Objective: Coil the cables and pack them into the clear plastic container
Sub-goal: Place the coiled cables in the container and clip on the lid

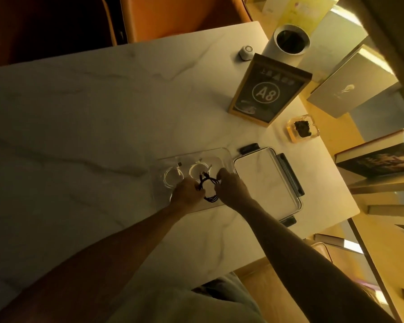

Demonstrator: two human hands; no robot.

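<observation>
On the table (79,117), at 5 o'clock of centre, sits the container (226,157), lid (264,180) at its 3 o'clock. Left hand (187,192) and right hand (231,187) pinch the black cable (209,190) coil over it; two white coils (173,177) lie inside. Light, springy: best gripped across the loops.

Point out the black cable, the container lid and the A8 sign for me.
black cable (210,197): head view, lower loop of the coil between the hands.
lid (264,180): head view, middle of its flat clear panel.
A8 sign (266,91): head view, the circled A8 on its dark face.
</observation>
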